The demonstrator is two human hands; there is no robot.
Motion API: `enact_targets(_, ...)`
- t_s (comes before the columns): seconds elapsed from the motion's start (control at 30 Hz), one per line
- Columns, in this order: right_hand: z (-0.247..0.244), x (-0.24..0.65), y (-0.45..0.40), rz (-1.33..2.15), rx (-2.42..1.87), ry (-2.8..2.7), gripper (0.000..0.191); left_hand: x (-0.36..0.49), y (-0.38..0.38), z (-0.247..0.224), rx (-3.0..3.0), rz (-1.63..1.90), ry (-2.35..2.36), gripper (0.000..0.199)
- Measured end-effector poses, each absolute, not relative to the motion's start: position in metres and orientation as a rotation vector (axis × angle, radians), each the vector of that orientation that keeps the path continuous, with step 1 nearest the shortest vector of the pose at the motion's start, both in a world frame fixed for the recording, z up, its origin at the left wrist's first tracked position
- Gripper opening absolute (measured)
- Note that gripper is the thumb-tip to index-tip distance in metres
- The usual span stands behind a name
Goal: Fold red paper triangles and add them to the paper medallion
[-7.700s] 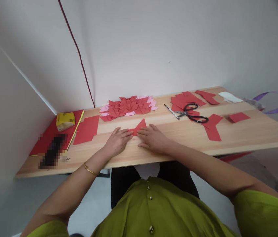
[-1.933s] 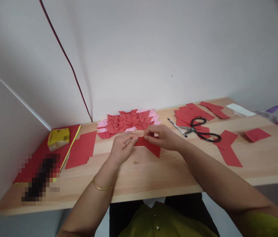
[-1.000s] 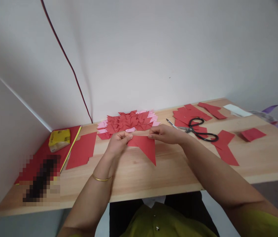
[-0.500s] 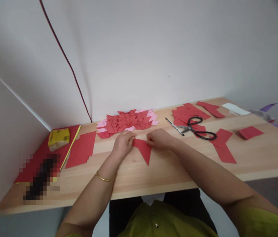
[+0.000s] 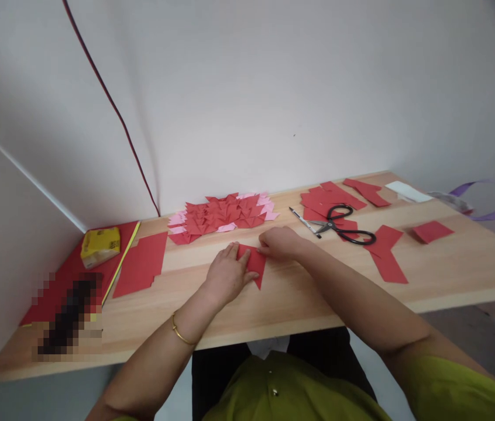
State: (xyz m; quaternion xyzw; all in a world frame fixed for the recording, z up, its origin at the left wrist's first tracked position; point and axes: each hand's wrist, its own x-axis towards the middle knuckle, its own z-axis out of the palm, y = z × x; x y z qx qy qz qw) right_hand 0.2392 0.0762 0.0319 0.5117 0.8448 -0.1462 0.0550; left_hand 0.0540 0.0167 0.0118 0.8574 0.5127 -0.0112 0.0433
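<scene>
A folded piece of red paper [image 5: 254, 260] lies on the wooden table in front of me, one point toward the front edge. My left hand [image 5: 228, 270] rests on its left side with fingers spread flat, covering part of it. At the upper right corner of the paper, my right hand [image 5: 280, 242] is closed, its fingertips pinching that corner. Just behind my hands sits a cluster of folded red and pink paper pieces [image 5: 221, 215]. To the right of my right hand are a pen [image 5: 304, 222] and black-handled scissors [image 5: 333, 225], blades partly apart.
Red paper scraps [image 5: 385, 254] and a small red sheet [image 5: 432, 231] lie on the right, near a white strip [image 5: 408, 191]. On the left are red sheets [image 5: 140, 266], a yellow packet [image 5: 100, 247] and a blurred-out dark object [image 5: 69, 316]. A wall [image 5: 239, 117] stands behind.
My left hand has shifted from pinching the paper's upper left corner to lying spread over its left side. My right hand stays at the right corner. The view has shifted slightly.
</scene>
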Motion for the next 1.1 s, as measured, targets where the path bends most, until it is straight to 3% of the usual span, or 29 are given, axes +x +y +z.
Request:
enact_targets(0.27, 0.035, 0.229, 0.071, -0.374, 1.424, 2.874, 0.028, 0.044, 0.017, 0.012, 2.710, -0.079, 1.559, 0.065)
enact_targets(0.6, 0.030, 0.245, 0.050, -0.321, 1.266, 2.766, 0.038, 0.031, 0.031, 0.015, 2.656, -0.139, 1.488, 0.066)
enact_targets(0.77, 0.023, 0.262, 0.018, -0.319, 1.342, 2.822, 0.039, 0.028, 0.046, 0.032, 2.574, -0.255, 1.370, 0.084)
enact_targets(0.97, 0.035, 0.263, 0.000, -0.456, 1.266, 2.870, 0.034, 0.039, 0.059, 0.059, 2.682, -0.576, 1.225, 0.068)
enact_targets(1.1, 0.038, 0.264, 0.020, -0.557, 1.366, 2.918, 0.032, 0.054, 0.040, 0.059, 2.993, -0.383, 1.292, 0.027)
